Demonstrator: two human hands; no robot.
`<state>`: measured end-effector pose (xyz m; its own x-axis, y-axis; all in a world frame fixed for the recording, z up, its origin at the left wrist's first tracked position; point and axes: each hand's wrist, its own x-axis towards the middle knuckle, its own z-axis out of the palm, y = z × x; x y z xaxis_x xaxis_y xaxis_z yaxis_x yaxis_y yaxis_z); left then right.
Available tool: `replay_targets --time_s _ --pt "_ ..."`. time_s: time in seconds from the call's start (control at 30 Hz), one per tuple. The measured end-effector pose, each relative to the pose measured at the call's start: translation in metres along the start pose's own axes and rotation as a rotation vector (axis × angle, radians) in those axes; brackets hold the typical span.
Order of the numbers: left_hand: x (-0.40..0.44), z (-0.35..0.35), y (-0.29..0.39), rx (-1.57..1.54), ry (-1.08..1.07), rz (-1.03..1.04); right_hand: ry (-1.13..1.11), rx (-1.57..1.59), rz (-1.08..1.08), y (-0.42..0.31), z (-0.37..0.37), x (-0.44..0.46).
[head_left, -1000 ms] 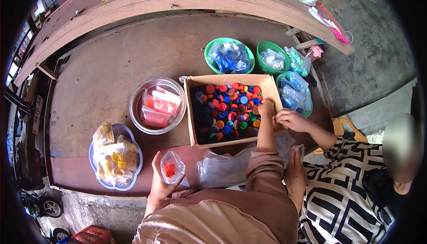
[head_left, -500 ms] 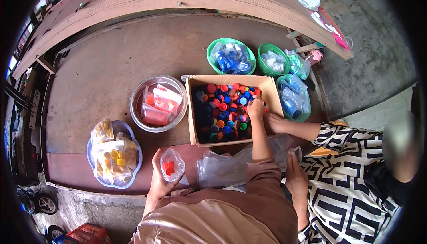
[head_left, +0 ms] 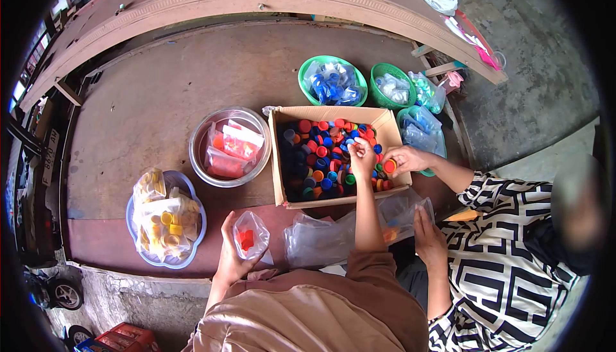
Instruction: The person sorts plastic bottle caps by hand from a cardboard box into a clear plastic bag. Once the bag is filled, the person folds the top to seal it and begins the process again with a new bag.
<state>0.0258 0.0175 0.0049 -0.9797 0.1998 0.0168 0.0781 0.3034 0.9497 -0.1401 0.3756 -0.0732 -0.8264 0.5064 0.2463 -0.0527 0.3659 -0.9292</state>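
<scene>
My left hand [head_left: 232, 254] is closed around a clear plastic bag [head_left: 259, 231], its mouth turned up and red bottle caps [head_left: 246, 240] inside. Over the cardboard box [head_left: 277, 159] reaches my right hand [head_left: 363, 159], fingers pinched together just above the loose bottle caps [head_left: 323, 150] of many colours; whatever lies between the fingertips is hidden. Beside it, a co-worker's hand [head_left: 410, 159] holds an orange-and-red cap [head_left: 389, 166] at the box's right side. The co-worker's other hand [head_left: 430, 240] grips a clear bag [head_left: 407, 217].
A metal bowl [head_left: 196, 166] with bags of red caps stands left of the box. Nearer left is a pale blue tray [head_left: 201, 230] of bagged yellow caps. Green baskets [head_left: 301, 82] with bagged blue and clear caps sit behind. Flat plastic bags [head_left: 321, 240] lie in front.
My right hand has moved slightly left and lifted off the caps. The co-worker's hand has come up from the box's right side with a cap. My left hand keeps its bag.
</scene>
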Motion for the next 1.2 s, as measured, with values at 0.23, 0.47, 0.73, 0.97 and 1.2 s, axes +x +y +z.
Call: replay_targets --time_s 0.23,0.47,0.73,0.97,1.2 --pt "0.001 0.009 -0.006 0.016 0.008 0.010 -0.805 0.469 -0.144 -0.147 0.037 -0.118" --pt "0.000 0.010 -0.012 -0.114 0.015 0.033 -1.150 0.230 -0.467 -0.174 0.044 -0.142" --pt "-0.001 0.009 0.002 -0.017 0.035 0.032 -0.198 -0.262 -0.274 -0.039 0.017 0.008" --pt "0.001 0.008 -0.007 0.038 0.014 0.023 -0.065 -1.113 0.190 0.113 -0.023 0.080" --pt "0.006 0.008 -0.006 0.080 0.033 0.013 -0.099 -1.190 0.349 0.066 -0.031 0.072"
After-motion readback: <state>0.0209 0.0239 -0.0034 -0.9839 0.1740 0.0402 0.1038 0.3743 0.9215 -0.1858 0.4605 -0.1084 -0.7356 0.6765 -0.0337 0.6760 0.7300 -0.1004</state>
